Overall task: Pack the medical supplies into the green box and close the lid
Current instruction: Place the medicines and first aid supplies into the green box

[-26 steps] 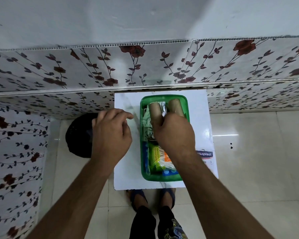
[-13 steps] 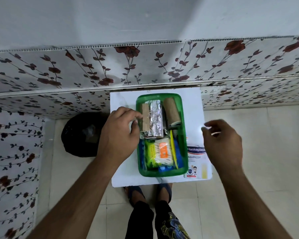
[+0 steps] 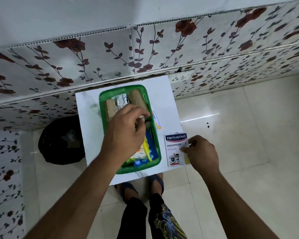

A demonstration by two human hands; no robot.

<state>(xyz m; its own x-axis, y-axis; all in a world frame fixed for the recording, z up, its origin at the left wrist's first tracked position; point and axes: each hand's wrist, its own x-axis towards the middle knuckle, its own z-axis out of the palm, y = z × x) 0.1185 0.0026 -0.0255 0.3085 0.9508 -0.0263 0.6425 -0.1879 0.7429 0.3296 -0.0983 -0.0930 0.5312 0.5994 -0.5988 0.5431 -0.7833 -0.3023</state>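
The green box (image 3: 138, 170) stands lidless on a small white table (image 3: 89, 128). Inside lie two brown bandage rolls (image 3: 110, 109) (image 3: 138, 100), a foil pack (image 3: 119, 99) between them, and yellow and blue packets (image 3: 148, 149) near the front. My left hand (image 3: 126, 133) hovers over the box's middle with fingertips pinched; something small and pale shows between them. A Hansaplast plaster box (image 3: 174, 149) lies flat on the table right of the green box. My right hand (image 3: 203, 153) pinches its right edge. A thin white-and-orange sachet (image 3: 156, 120) rests by the green box's right rim. No lid is visible.
A black bag-lined bin (image 3: 62, 140) stands on the floor left of the table. Floral wall panels (image 3: 145, 54) rise directly behind the table. My sandalled feet (image 3: 155, 181) are at the table's front edge, on shiny floor tiles (image 3: 240, 126).
My right hand left the rolls, swung out right, then came down onto the plaster box. My left hand moved from the box's left rim to over its middle.
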